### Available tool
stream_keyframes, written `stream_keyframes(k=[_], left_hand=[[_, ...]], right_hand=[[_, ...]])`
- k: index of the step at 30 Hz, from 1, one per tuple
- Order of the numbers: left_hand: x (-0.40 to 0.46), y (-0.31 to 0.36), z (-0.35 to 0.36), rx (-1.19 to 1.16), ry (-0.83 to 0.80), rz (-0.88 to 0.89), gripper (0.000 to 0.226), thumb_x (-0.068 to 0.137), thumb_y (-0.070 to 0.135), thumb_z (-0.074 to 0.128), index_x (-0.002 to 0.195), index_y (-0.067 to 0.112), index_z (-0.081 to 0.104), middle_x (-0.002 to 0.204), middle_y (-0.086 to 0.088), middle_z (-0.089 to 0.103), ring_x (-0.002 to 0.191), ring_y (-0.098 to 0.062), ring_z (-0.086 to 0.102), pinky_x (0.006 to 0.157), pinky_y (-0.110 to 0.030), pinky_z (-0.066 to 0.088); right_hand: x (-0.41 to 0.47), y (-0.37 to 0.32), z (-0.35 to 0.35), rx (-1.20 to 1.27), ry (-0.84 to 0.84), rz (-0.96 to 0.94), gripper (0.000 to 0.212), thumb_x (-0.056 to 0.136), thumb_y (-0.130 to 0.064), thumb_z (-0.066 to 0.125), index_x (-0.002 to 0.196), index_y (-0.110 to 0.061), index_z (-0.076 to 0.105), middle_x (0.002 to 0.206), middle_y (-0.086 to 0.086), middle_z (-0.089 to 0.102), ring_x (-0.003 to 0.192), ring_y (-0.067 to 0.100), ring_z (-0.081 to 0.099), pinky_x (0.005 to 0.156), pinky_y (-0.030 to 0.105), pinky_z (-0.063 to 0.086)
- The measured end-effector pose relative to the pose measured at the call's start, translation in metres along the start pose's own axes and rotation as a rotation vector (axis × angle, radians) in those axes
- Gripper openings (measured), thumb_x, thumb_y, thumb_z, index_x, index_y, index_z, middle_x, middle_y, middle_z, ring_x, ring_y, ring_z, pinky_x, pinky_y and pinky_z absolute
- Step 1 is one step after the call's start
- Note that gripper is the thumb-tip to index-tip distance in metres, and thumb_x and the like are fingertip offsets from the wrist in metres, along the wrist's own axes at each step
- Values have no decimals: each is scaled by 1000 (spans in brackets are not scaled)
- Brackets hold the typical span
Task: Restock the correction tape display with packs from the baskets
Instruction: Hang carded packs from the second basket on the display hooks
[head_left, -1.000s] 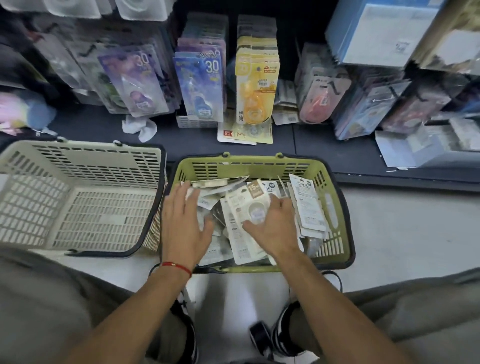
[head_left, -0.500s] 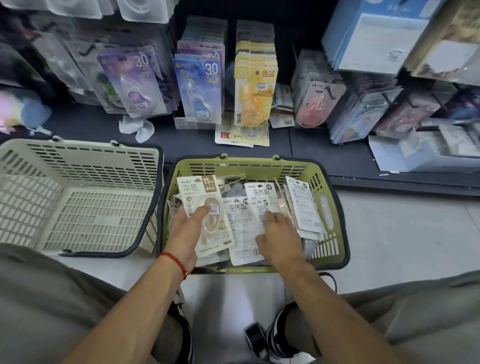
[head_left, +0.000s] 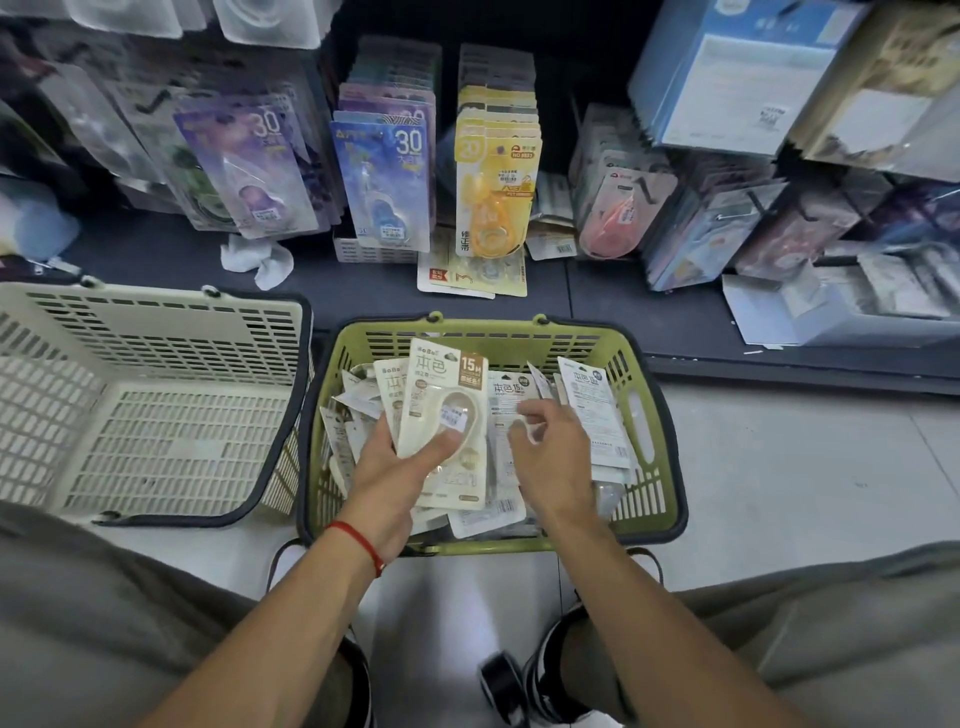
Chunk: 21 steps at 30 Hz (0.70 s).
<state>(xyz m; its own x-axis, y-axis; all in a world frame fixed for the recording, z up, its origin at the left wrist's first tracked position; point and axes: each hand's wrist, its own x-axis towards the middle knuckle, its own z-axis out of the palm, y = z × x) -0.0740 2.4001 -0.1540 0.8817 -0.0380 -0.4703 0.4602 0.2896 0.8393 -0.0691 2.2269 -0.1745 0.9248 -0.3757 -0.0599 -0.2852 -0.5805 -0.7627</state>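
While crouching over a green basket (head_left: 649, 499) of correction tape packs, a person grips a cream pack (head_left: 447, 410) in the left hand (head_left: 387, 467), thumb across its front, fingers behind. Just right of it, the right hand (head_left: 550, 447) hovers over the loose packs (head_left: 589, 405), fingers loosely curled and holding nothing. Left of both hands sits a white basket (head_left: 156, 395). Beyond the hands, hanging packs (head_left: 384, 176) fill the display, a yellow row (head_left: 493, 182) among them.

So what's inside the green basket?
The green basket holds a heap of beige correction tape packs; the left hand grips one. The basket's bottom is covered.
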Motion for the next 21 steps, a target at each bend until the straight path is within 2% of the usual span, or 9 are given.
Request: stream_keyframes(k=[1, 3, 6, 9, 12, 14, 16, 18, 21], left_hand=[[0, 1, -3, -10, 10, -3, 56, 86, 5, 82, 138, 17, 62, 126, -4, 77, 120, -27, 71, 108, -58, 52], [1, 3, -6, -22, 17, -3, 56, 86, 3, 81, 137, 17, 62, 124, -3, 77, 119, -27, 72, 106, -59, 53], [1, 3, -8, -44, -1, -11, 56, 87, 3, 81, 137, 19, 62, 124, -3, 78, 118, -27, 73, 103, -62, 55], [2, 2, -8, -68, -10, 0, 58, 86, 7, 81, 139, 22, 61, 126, -2, 77, 120, -28, 72, 103, -63, 54], [2, 3, -3, -76, -22, 31, 71, 77, 16, 86, 142, 25, 58, 128, 0, 76, 122, -25, 71, 105, -61, 53], [1, 4, 3, -91, -17, 52, 80, 73, 23, 88, 145, 26, 54, 130, 2, 75, 125, -24, 69, 109, -59, 51], [1, 3, 8, -115, -20, 51, 82, 74, 30, 89, 146, 28, 51, 132, 4, 74, 127, -23, 67, 111, -61, 48], [0, 0, 10, -130, -42, 18, 86, 72, 37, 93, 146, 32, 49, 133, 4, 73, 129, -25, 66, 110, -64, 48], [1, -4, 6, -98, -36, 1, 89, 68, 27, 96, 144, 29, 51, 131, 0, 74, 124, -29, 69, 102, -63, 54]], right_hand=[[2, 10, -3, -230, 36, -25, 34, 99, -22, 68, 133, -20, 63, 126, -1, 59, 119, 19, 54, 101, 35, 50], [7, 27, -10, -557, -35, -20, 51, 100, -23, 65, 148, -17, 48, 140, 7, 50, 129, 27, 46, 105, 39, 44], [14, 36, -17, -620, -137, -21, 52, 97, -1, 57, 148, -9, 49, 138, 12, 59, 124, 30, 52, 104, 37, 46], [18, 22, -28, -480, 83, -43, 39, 98, -4, 55, 136, -5, 63, 118, 13, 69, 107, 31, 63, 85, 42, 57], [22, 0, -42, -34, 247, 79, 22, 97, -7, 53, 107, -13, 71, 94, 5, 73, 74, 14, 66, 54, 24, 49], [20, -16, -48, 470, 122, 267, 30, 95, -4, 54, 85, -23, 76, 81, -4, 76, 68, 9, 69, 53, 23, 53], [11, -26, -42, 707, -139, 404, 37, 94, 0, 58, 91, -30, 80, 88, -2, 80, 82, 14, 76, 72, 36, 64], [4, -27, -28, 516, -334, 338, 28, 95, -9, 67, 114, -26, 77, 103, 2, 79, 96, 18, 76, 88, 43, 63], [1, -16, -12, 232, -329, 120, 20, 92, -26, 71, 112, -25, 78, 98, -6, 78, 90, 12, 73, 88, 39, 61]])
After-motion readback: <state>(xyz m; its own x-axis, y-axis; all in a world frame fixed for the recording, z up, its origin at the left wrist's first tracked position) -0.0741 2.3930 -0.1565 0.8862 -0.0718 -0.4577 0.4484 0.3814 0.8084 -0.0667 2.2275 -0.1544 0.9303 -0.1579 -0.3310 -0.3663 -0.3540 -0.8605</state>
